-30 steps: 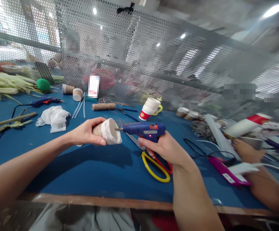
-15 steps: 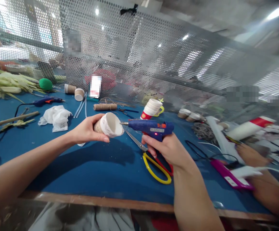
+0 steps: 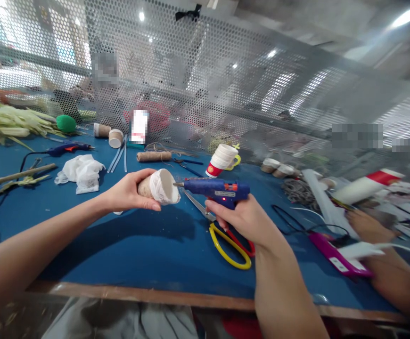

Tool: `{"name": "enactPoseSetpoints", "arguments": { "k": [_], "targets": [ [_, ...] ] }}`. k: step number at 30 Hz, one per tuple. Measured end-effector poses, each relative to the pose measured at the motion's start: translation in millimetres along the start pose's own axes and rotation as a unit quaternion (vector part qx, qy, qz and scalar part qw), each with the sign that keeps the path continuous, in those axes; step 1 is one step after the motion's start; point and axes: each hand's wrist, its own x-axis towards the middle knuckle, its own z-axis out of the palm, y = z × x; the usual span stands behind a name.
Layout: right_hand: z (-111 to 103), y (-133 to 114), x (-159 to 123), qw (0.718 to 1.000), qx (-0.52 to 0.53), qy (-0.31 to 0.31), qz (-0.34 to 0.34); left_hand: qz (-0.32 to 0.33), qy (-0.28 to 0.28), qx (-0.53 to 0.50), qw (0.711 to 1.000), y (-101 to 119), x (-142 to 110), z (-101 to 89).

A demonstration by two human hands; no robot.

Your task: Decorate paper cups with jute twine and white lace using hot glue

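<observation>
My left hand [image 3: 130, 192] is closed round a paper cup [image 3: 158, 186] wrapped in brown, with white lace about its rim. The cup lies tilted, its open mouth facing right. In my right hand [image 3: 238, 214] is a blue hot glue gun [image 3: 215, 188] with a small red light lit. Its metal nozzle points left and sits at the cup's mouth; whether it touches the rim I cannot tell. Below the gun, scissors [image 3: 230, 245] with one yellow and one red handle rest on the blue table [image 3: 127, 259].
White lace [image 3: 81, 173] is bunched at left, near a second glue gun [image 3: 69, 148]. Behind stand a twine roll [image 3: 154, 156], stacked paper cups [image 3: 222, 160] and wrapped cups [image 3: 116, 138]. At right are a purple power strip [image 3: 337, 256] and another person's arm [image 3: 396, 268]. A perforated metal screen [image 3: 176, 61] closes the back.
The glue gun has shifted slightly left and down, its nozzle now at the cup's mouth. The cup has turned a little and lowered slightly in my left hand.
</observation>
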Motion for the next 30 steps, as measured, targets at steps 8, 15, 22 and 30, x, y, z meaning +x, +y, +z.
{"name": "enactPoseSetpoints", "arguments": {
  "k": [8, 15, 22, 30],
  "targets": [
    [-3, -1, -1, 0.999, 0.006, -0.041, 0.024, 0.003, 0.001, 0.004, 1.000, -1, 1, 0.4],
    [-3, -2, 0, 0.998, -0.004, -0.048, 0.036, 0.001, 0.006, 0.004, 1.000, 0, 0, 2.4],
    [-2, 0, 0, 0.998, 0.049, -0.041, 0.018, 0.035, 0.038, 0.019, 0.998, -3, -1, 4.3],
    [0, 8, 4, 0.985, 0.173, -0.020, 0.015, 0.036, 0.060, -0.022, 0.997, -4, -2, 9.1]
  ]
}}
